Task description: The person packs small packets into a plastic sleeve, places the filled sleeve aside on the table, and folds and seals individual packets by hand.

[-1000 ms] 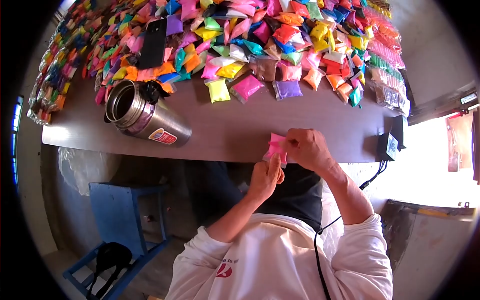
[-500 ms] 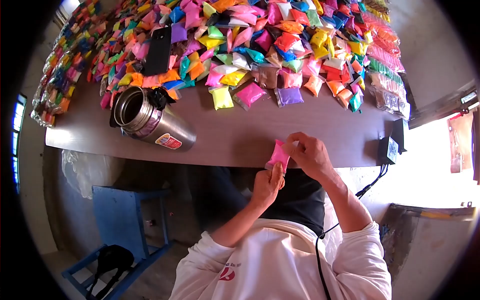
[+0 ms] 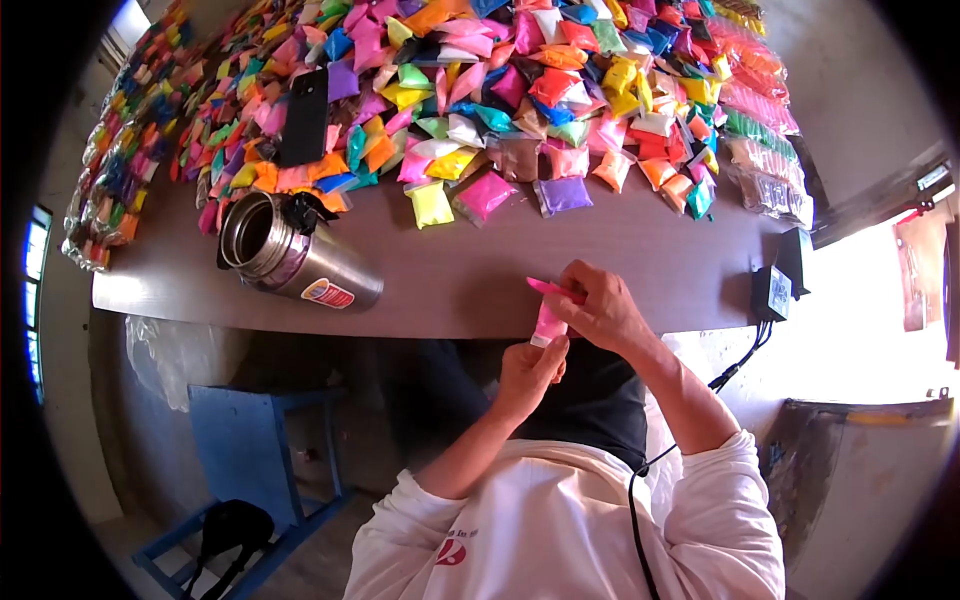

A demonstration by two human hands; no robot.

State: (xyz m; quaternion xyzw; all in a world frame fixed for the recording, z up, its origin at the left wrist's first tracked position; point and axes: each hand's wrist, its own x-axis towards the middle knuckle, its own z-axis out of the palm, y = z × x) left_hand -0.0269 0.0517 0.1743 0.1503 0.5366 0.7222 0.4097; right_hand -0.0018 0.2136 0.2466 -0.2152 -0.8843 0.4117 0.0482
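Note:
A small pink packet (image 3: pixel 549 324) is between my hands at the table's front edge. My left hand (image 3: pixel 530 377) pinches its lower, pale end between thumb and fingers. Above and to the right, my right hand (image 3: pixel 600 308) is closed on the upper end, where a flat pink piece sticks out to the left of the fingers. Whether that piece is part of the packet cannot be made out. Beyond the hands lie a yellow packet (image 3: pixel 431 204), a magenta packet (image 3: pixel 485 197) and a purple packet (image 3: pixel 564 196).
An open steel flask (image 3: pixel 318 270) leans on the brown table (image 3: pixel 440 290) at left. Behind it, a black phone (image 3: pixel 304 118) rests on a heap of colourful packets. A black box (image 3: pixel 771 294) with cables sits at the right edge. A blue chair (image 3: pixel 240 440) stands at lower left.
The packet's upper part has gone from lying spread out to being folded or lifted under my right fingers. My left hand keeps its pinch on the lower end. The camera view has shifted slightly.

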